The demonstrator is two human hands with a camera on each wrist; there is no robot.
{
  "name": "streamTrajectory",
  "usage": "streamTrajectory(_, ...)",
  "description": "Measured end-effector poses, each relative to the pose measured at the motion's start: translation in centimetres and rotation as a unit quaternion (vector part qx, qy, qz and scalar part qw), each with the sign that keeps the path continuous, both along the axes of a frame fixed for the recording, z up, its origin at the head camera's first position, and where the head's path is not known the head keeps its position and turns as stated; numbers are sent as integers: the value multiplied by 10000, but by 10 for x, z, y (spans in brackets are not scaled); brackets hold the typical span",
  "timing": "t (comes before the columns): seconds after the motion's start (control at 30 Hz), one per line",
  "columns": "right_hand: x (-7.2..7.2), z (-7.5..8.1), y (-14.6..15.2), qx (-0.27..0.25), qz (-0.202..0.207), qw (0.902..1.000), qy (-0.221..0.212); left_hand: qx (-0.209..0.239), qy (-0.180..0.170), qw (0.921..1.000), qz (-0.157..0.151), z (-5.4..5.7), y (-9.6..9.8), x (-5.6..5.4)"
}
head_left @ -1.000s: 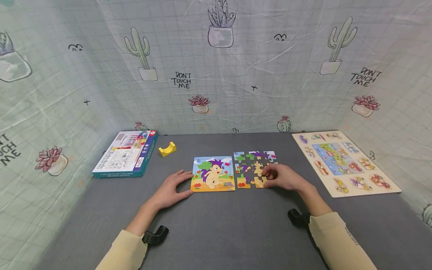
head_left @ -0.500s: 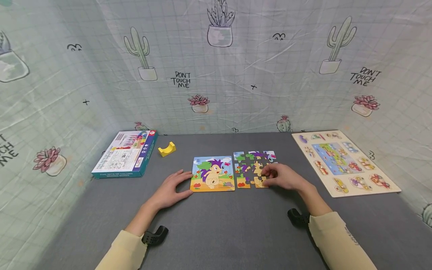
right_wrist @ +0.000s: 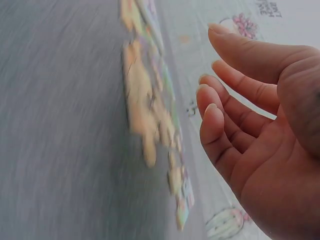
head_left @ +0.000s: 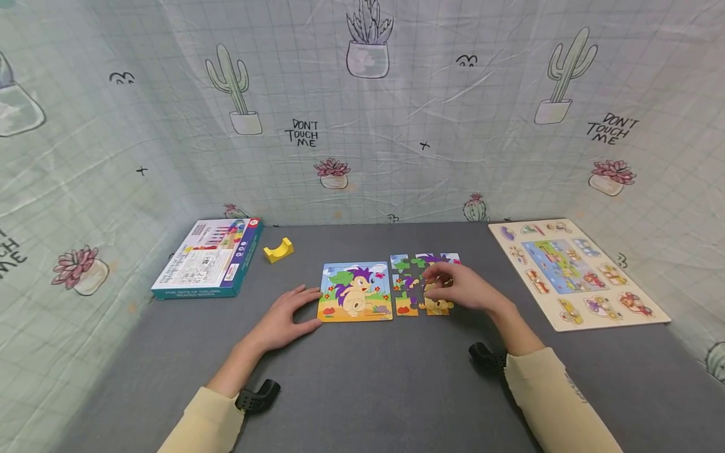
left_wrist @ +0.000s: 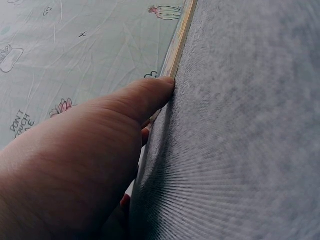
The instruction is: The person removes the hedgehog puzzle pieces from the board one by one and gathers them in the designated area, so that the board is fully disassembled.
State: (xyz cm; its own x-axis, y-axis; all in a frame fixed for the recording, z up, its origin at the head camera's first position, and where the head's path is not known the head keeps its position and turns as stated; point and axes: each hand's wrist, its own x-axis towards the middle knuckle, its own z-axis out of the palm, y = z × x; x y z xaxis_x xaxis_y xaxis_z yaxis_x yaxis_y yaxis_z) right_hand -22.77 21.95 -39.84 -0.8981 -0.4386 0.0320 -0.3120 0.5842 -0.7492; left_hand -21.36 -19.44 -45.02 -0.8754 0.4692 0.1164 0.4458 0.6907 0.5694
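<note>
A square picture puzzle board (head_left: 355, 292) with a purple-haired hedgehog on it lies mid-table. My left hand (head_left: 286, 319) rests at its left side with straight fingers. In the left wrist view, the thumb tip touches the wooden edge of the board (left_wrist: 181, 45). To the right of the board, several loose jigsaw pieces (head_left: 405, 306) are spread in rough rows showing parts of a similar picture. Over the right-hand pieces is my right hand (head_left: 469, 290), hiding some of them. In the right wrist view its fingers are loosely bent, with nothing between thumb and fingertips.
A flat teal-edged box (head_left: 201, 261) lies at the left, with a yellow arched block (head_left: 279, 250) beside it. At the right lies a large wooden peg puzzle (head_left: 614, 319). A printed cloth (head_left: 419, 100) walls the table at the back and sides.
My right hand has moved left and slightly away from me, off the pieces at the lower right, with its fingers raised. The left hand stays at the board.
</note>
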Motion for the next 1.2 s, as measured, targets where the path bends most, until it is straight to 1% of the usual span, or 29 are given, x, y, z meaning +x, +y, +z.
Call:
streamTrajectory(0.1, -3, 3, -11, -230, 137, 9996, -125, 1, 9, 10000, -20, 0, 0, 0)
streamTrajectory(0.23, -7, 4, -28, -392, 301, 9986, -181, 22, 15, 10000, -64, 0, 0, -1)
streamTrajectory(0.43, -13, 2, -52, -397, 428, 9981, -205, 29, -3, 10000, -74, -1, 0, -1)
streamTrajectory(0.5, -15, -1, -60, -385, 526, 9976, -239, 34, -28, 10000, -70, 0, 0, 0)
streamTrajectory(0.7, -20, -5, -81, -260, 726, 9961, -430, 50, -67, 10000, -49, 1, 0, 0)
streamTrajectory(0.8, -22, -7, -89, -134, 713, 9962, -484, 45, -60, 10000, -51, 1, 0, 0)
streamTrajectory(1.1, -24, -12, -99, 219, 554, 9972, -442, 23, -88, 10000, -41, 0, 0, 0)
streamTrajectory(1.2, -24, -12, -101, 343, 602, 9970, -353, 30, -88, 9999, -43, 0, 0, 0)
